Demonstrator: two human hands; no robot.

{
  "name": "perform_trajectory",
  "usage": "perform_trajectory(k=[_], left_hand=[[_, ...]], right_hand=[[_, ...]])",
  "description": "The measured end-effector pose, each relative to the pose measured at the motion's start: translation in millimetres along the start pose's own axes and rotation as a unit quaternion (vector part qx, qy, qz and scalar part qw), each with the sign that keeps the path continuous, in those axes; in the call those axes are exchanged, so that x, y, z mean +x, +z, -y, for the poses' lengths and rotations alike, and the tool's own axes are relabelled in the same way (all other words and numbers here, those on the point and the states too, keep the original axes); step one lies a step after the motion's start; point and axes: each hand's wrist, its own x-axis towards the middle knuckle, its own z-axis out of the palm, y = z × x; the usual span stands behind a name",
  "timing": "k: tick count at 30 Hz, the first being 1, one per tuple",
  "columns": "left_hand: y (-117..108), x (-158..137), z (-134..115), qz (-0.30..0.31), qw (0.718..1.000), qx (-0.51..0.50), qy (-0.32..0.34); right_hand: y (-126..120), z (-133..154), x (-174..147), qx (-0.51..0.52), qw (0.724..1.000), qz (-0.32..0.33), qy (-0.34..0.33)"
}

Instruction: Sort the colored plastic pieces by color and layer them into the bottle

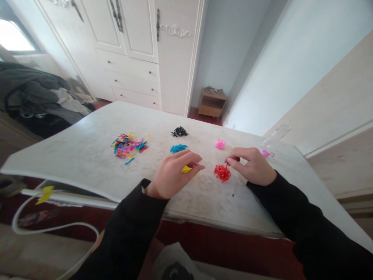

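In from the near edge of the table [201, 206], the right hand [258, 166] is pinching a red strip [227, 165] at the red pile [222, 174], the left hand [173, 173] hovering unclenched by yellow pieces [186, 169].

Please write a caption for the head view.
Right hand pinching a red strip at its pile, left hand by yellow pile.

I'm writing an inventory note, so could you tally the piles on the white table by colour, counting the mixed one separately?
Mixed-colour pile: 1
Black pile: 1
Blue pile: 1
Yellow pile, partly hidden: 1
Pink pile: 1
Red pile: 1
Light purple pile, partly hidden: 1
Total: 7
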Motion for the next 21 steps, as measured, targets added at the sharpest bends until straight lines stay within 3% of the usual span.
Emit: perform_trajectory(k=[6,11,21], left_hand=[[-0.8,0.9,-2.9,0.005,1.0,-0.009,-0.015],[-0.6,1.5,-2.7,0.008,1.0,-0.007,-0.005],[0.9,0.1,-1.5,0.017,1.0,0.002,-0.003]], right_hand=[[4.3,-8.9,-0.3,-0.008,0.994,0.078,0.078],[6.0,-11.9,-0.1,-0.029,0.991,0.074,0.103],[11.1,-12.3,1.2,-0.087,0.992,0.081,0.046]])
